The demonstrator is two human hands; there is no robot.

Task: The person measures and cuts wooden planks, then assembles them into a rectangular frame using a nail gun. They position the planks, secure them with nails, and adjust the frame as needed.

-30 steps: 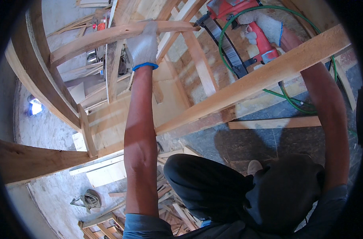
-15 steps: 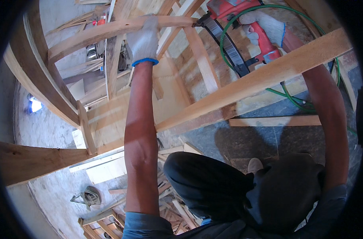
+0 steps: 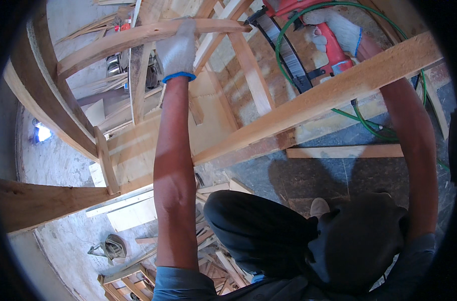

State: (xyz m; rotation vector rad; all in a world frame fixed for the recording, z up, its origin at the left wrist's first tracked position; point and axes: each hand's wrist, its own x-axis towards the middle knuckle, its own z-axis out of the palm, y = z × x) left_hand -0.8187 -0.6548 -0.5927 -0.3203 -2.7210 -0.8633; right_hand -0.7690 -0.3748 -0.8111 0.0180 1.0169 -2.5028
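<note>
My left hand (image 3: 177, 49), in a white knit glove with a blue cuff, is closed around a curved wooden rail (image 3: 130, 41) near its right part. My right hand (image 3: 341, 33), gloved likewise, grips the handle of a red nail gun (image 3: 333, 50). The gun's long black magazine (image 3: 283, 50) slants down to the right, and its nose lies at the right end of the rail. Part of the gun's body is cut off by the top edge. My right arm passes under a long straight wooden beam (image 3: 319, 99).
A green air hose (image 3: 283, 37) loops around the gun and beneath the beam. Curved timbers (image 3: 58, 105) rise at the left. A wooden strip (image 3: 344, 151) lies on the dark floor near my knee. Offcuts (image 3: 233, 268) and a small wooden frame (image 3: 125, 283) lie below.
The view has shifted slightly, and the nail gun sits a touch higher in it. Both hands keep the same grips.
</note>
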